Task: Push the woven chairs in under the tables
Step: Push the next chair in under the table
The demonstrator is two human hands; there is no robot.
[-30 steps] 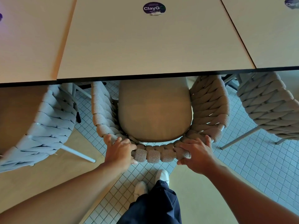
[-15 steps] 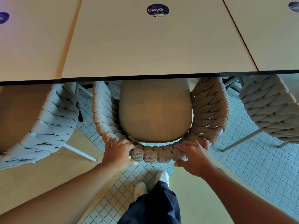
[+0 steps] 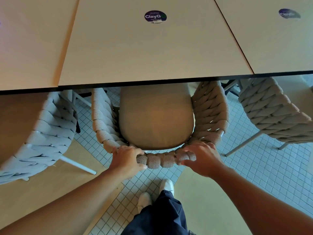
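1. Slightly further in than a second ago, the woven chair [image 3: 210, 112] sits with its front under the table [image 3: 152, 48], and the right hand [image 3: 201, 158] has edged inward along the back rim.
2. Both hands grip that rim, fingers curled over the braid: the left hand [image 3: 127, 158] at its left end, the right at its right end.
3. About half of the tan seat cushion [image 3: 155, 119] shows beyond the table edge.
4. A grey chair [image 3: 42, 133] stands to the left and a paler chair [image 3: 274, 116] to the right, both on the tiled floor [image 3: 262, 167].

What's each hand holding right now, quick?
Left hand: closed, gripping the chair back.
Right hand: closed, gripping the chair back too.
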